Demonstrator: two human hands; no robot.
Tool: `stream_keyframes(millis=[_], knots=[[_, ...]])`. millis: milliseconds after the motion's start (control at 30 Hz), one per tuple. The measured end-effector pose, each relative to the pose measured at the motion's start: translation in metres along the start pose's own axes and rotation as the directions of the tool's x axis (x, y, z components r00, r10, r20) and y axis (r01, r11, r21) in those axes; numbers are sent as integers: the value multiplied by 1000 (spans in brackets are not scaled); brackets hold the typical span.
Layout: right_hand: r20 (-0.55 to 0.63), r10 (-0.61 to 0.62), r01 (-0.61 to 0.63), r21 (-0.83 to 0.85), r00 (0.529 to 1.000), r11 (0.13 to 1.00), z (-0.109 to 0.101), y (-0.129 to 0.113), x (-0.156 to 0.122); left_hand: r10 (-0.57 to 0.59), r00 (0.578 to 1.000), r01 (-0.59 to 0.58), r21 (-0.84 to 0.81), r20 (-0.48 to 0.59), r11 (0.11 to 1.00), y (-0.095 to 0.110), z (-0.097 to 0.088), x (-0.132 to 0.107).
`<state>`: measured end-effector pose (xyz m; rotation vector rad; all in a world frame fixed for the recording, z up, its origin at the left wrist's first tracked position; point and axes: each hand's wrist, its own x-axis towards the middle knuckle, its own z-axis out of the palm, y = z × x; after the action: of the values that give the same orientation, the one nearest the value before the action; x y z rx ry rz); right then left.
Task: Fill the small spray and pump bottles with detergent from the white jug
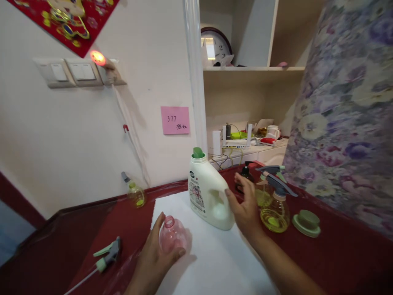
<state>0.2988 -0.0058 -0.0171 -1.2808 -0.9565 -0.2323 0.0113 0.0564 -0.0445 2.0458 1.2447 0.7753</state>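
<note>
A round, see-through pink bottle (175, 237) with no cap stands on a white sheet. My left hand (158, 250) is curved around it, fingers on its left side and thumb across its front. Behind it, slightly right, stands a large pale green detergent jug (204, 196), its neck uncapped with a green spout inside. At the jug's handle is my right hand (245, 205), fingers apart and thumb at the handle's edge, not wrapped around it. A grey and green spray trigger head (107, 254) with a thin tube lies left of my left hand.
Spray bottles with yellow liquid (274, 217), a dark pump bottle (245, 172) and a green jug cap (307, 222) stand right on the red tabletop (301, 258). Another small yellow-green bottle (136, 196) is by the wall. A white router (235, 143) sits on the shelf behind.
</note>
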Motion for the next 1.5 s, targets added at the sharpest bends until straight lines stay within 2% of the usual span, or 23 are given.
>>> stream_keyframes(millis=[133, 267, 367, 467, 567, 633, 800, 967, 1067, 1167, 1233, 1300, 1333, 1400, 1433, 1500], knots=[[-48, -114, 116, 32, 992, 993, -14, -24, -14, 7, 1000, -9, -124, -19, 992, 18, -23, 1], [74, -310, 307, 47, 948, 950, -17, -41, -44, 30, 986, -41, -67, -163, 997, 27, -71, 0], [207, -397, 383, 108, 894, 917, -16, -43, -69, -21, 978, 53, 151, -209, 987, 8, -109, -3], [323, -428, 394, 168, 844, 904, -13, -39, -89, -83, 979, 156, 421, -186, 894, -23, -134, -11], [414, -449, 405, 194, 792, 894, -10, -36, -100, -108, 988, 155, 626, -112, 764, -46, -140, -22], [453, -452, 406, 199, 769, 892, -9, -36, -103, -117, 990, 140, 687, -81, 713, -55, -136, -27], [484, -445, 399, 202, 753, 894, -6, -35, -109, -186, 982, 152, 737, -37, 658, -67, -124, -27], [536, -381, 334, 187, 753, 924, -4, -31, -111, -252, 967, 185, 746, -24, 640, -75, -123, -20], [548, -344, 306, 163, 763, 938, -4, -28, -112, -215, 973, 215, 656, -81, 724, -72, -129, -19], [571, -304, 279, 132, 763, 951, -3, -23, -114, -142, 968, 221, 435, -207, 873, -60, -137, -20], [620, -257, 247, 103, 742, 963, -2, -19, -116, -111, 954, 182, 245, -280, 952, -46, -140, -19], [705, -182, 204, 54, 685, 978, 0, -16, -117, -98, 938, 104, -1, -331, 995, -23, -138, -18], [749, -138, 183, 22, 648, 983, 0, -14, -117, -103, 929, 52, -152, -356, 987, -9, -135, -17], [815, -54, 155, -44, 577, 987, 1, -12, -119, -135, 909, -70, -463, -395, 884, 24, -125, -13], [835, -24, 152, -72, 550, 986, 2, -11, -119, -132, 896, -150, -569, -425, 809, 40, -119, -11], [857, 2, 166, -103, 516, 981, 4, -9, -121, -112, 866, -291, -674, -487, 679, 72, -106, -5]])
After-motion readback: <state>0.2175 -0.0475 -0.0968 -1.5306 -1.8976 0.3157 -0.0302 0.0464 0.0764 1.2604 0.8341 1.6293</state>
